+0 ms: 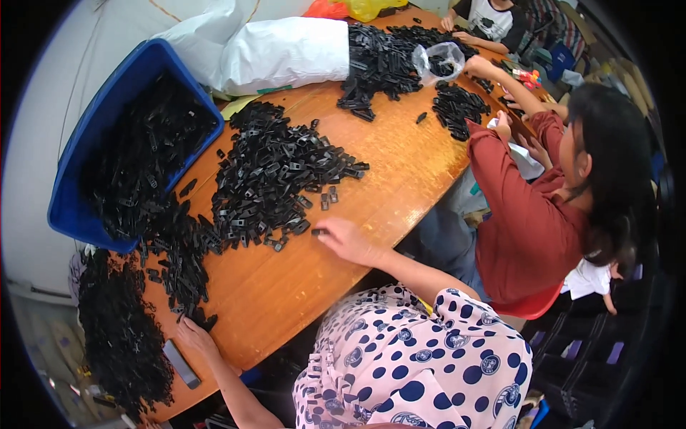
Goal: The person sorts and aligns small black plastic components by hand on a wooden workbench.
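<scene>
presently, in the head view, the right hand (349,241), grip narrow, pinches a small black part (319,232) over the desk (275,300), just beside a heap of black parts (264,171). the left hand (196,339) is at scattered black pieces (184,268), near a grey bar (181,365); its grip i cannot tell.

The wooden tabletop (400,161) is brightly lit, and a pale sheen is thrown back near its right-hand edge. Inside the blue plastic bin (153,61), detail is swallowed by shadow. Straight edges are bowed by the fisheye lens, corners blacked out.
</scene>
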